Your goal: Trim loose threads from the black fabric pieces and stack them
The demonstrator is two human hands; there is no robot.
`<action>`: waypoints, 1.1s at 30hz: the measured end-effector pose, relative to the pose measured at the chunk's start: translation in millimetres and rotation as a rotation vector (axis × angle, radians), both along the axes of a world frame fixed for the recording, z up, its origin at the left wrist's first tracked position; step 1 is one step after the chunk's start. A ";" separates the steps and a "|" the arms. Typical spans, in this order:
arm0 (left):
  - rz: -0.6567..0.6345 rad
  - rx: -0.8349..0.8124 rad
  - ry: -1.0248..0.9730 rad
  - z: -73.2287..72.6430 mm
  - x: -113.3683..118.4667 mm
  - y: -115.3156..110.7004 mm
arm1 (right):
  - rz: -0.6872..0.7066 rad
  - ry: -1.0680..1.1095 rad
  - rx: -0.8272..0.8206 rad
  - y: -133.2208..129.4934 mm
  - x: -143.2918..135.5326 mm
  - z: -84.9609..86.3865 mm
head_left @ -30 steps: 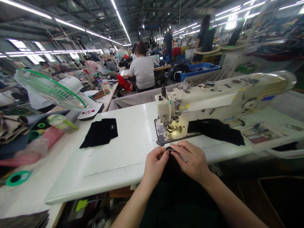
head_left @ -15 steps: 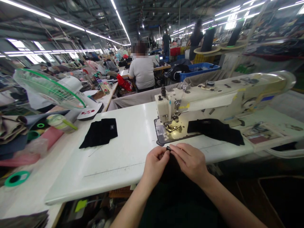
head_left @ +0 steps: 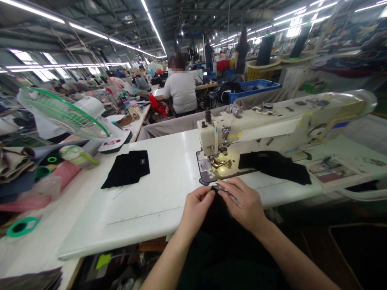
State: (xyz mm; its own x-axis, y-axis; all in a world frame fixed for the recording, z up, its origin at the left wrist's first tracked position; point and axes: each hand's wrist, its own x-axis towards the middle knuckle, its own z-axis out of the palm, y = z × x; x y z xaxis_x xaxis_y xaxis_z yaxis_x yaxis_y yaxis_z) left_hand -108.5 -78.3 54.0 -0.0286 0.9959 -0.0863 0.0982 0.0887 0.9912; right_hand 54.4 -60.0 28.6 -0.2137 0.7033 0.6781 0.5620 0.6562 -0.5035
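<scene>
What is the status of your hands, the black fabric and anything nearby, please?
Left hand pinching black fabric by its upper edge. Right hand alongside, apparently holding a slim metallic tool. Cream metal sewing machine just beyond both hands.

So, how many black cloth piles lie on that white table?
2. On the glossy white table, one black cloth pile lies left; the second pile lies right, beside the cream metal sewing machine. Others may be hidden.

No text legible; black cloth label (head_left: 142, 162) too small.
</scene>
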 end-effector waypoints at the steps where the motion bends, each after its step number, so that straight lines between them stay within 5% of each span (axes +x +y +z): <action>1: -0.001 0.002 0.011 -0.5 0.0 0.1 | -0.004 0.001 0.003 -0.2 -0.4 0.0; 22: -0.015 0.063 0.133 -2.0 2.0 1.0 | 0.015 0.085 -0.119 -2.9 -7.5 -2.1; 33: -0.006 -0.025 -0.011 -0.5 0.4 0.3 | 0.017 0.007 -0.057 -0.8 1.4 2.2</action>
State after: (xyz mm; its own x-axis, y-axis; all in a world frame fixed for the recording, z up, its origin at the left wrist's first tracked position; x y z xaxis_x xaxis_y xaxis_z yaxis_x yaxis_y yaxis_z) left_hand -108.1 -78.0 53.5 -0.0216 0.9936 -0.1110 0.0876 0.1125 0.9898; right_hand 55.8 -60.8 30.8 -0.2215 0.7372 0.6383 0.5476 0.6357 -0.5441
